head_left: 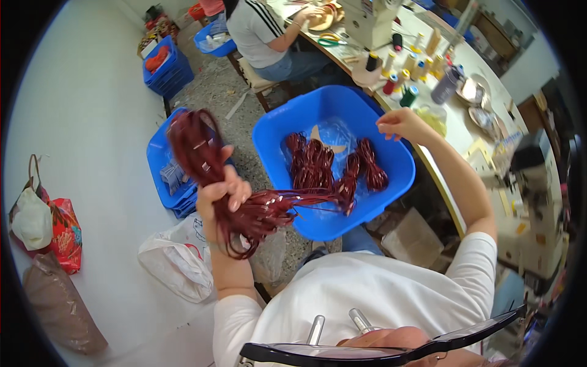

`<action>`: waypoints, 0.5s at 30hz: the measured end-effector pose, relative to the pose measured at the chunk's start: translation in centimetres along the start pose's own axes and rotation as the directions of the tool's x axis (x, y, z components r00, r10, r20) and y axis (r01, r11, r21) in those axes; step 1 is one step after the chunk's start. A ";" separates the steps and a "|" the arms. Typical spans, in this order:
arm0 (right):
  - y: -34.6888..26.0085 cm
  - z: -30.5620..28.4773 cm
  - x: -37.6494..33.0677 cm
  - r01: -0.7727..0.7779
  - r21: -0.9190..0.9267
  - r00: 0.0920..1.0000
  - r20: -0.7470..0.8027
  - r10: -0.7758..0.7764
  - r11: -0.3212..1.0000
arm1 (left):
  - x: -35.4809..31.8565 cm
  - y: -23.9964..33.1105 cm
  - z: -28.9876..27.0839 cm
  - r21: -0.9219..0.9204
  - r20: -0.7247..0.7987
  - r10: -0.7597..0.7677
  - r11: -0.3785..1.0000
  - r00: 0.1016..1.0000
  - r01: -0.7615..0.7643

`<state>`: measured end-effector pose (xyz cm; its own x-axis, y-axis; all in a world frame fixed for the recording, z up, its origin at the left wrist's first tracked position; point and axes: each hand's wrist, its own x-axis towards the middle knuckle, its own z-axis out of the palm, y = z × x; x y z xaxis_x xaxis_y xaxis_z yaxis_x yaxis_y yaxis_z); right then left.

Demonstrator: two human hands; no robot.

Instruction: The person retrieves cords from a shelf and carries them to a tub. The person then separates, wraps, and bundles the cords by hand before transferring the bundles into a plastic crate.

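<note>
My left hand (229, 191) is closed round the middle of a thick bundle of glossy dark red cords (199, 144), lifted left of a blue plastic tub (269, 131). One looped end stands above the fist; the other hangs to the right, with loose strands stretching over the tub. Several more tied bundles of dark red cords (313, 165) lie inside the tub, beside a beige flat piece (315, 133). Over the tub's right rim, my right hand (403, 125) is closed with fingertips together; anything between them is too small to make out.
A curved worktable (449, 177) on the right carries thread spools (411, 95) and a sewing machine (532, 208). Another person (254, 40) sits at its far end. More blue tubs (162, 159) stand along the left wall, near a white bag (177, 263).
</note>
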<state>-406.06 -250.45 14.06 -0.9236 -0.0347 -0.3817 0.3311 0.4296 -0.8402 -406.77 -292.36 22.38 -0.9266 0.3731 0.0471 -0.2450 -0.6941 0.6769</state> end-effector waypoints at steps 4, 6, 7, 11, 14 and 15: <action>1.4 -3.6 15.1 0.095 -0.222 0.955 -0.255 -0.152 0.970 | 0.6 0.1 -2.3 -0.086 0.118 0.087 0.993 0.989 -0.077; 1.9 -5.3 22.5 0.106 -0.312 0.936 -0.288 -0.201 0.944 | 0.4 -0.4 -3.0 -0.066 0.130 0.071 0.996 0.989 -0.063; 3.8 -6.7 26.1 0.051 -0.477 0.890 -0.376 -0.256 0.878 | 1.0 -1.7 -3.0 -0.089 0.111 0.065 0.995 0.992 -0.055; 6.2 -7.5 36.0 -0.250 -0.680 0.840 -0.506 -0.195 0.689 | 1.6 -6.1 -2.4 -0.092 -0.171 0.011 0.995 0.985 -0.027; 5.6 -7.5 39.6 -0.313 -0.630 0.841 -0.532 -0.101 0.711 | 2.2 -8.2 -1.6 -0.068 -0.325 -0.022 0.998 0.945 0.000; 6.0 -8.1 40.5 -0.366 -0.637 0.825 -0.559 -0.080 0.678 | 2.5 -8.6 -1.5 -0.079 -0.397 -0.040 0.997 0.917 0.010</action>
<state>-443.03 -241.97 -3.32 -0.8966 0.4417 -0.0327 0.4397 0.8790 -0.1845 -407.37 -286.40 15.52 -0.9530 0.1259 -0.2756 -0.2758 -0.7372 0.6168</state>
